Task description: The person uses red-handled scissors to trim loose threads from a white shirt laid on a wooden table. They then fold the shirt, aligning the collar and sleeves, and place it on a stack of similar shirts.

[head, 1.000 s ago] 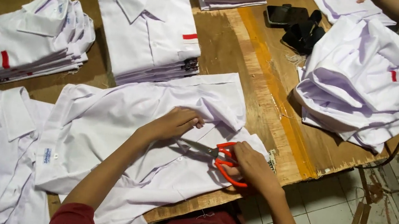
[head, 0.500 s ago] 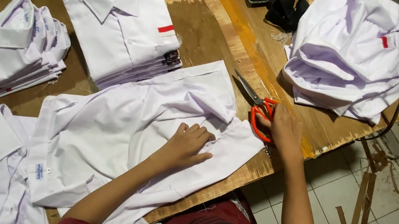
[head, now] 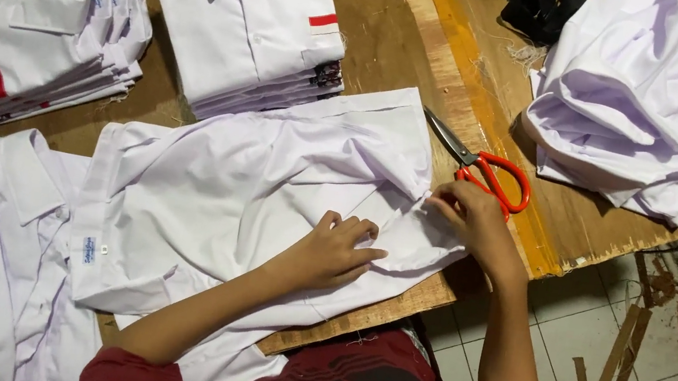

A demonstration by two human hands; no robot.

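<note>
Wooden worktable (head: 395,39) holds the spread white cotton shirt (head: 251,187); orange-handled scissors (head: 483,168), in the right hand (head: 468,217) a moment ago, now lie beside it. Right fingers pinch the shirt's hem; left hand (head: 330,251) presses flat, open, on the cloth.

Left hand (head: 330,251) lies flat on the shirt (head: 250,196); right hand (head: 471,222) pinches its hem at three o'clock, scissors (head: 484,167) just beyond.
</note>
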